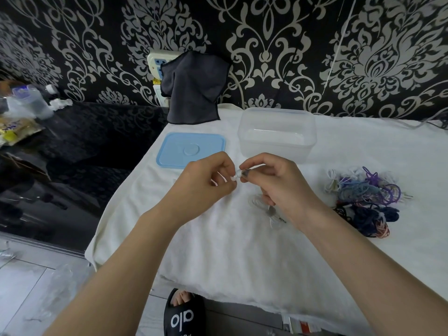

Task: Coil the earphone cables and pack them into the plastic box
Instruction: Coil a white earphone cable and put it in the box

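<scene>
Hands meet in mid-frame above the table: the left hand (208, 180) and the right hand (274, 180) both pinch a white earphone cable (237, 177) between thumb and fingertips, the small white bit between them running left to right. More of that cable hangs below the right hand, a pale loose loop (264, 207) lying on the cloth with its length pointing down toward the person. Off to the right sits a tangled heap of earphone cables (363, 197), white, purple, blue and dark navy, strands running every way, well apart from the hands. Just beyond the hands stands the clear plastic box (276, 134), open top up, long side running left to right. Its blue lid (191, 150) lies flat to the left of it.

All this rests on a white cloth (218, 251) draped over the table. Behind rises black wallpaper (315, 44) with silver damask scrolls, and a dark grey cloth (194, 86) hangs over a white wall socket (157, 64). A glossy black counter (84, 141) runs off to the left. Down at the floor, a black slipper (181, 314) reads "alo" in white.
</scene>
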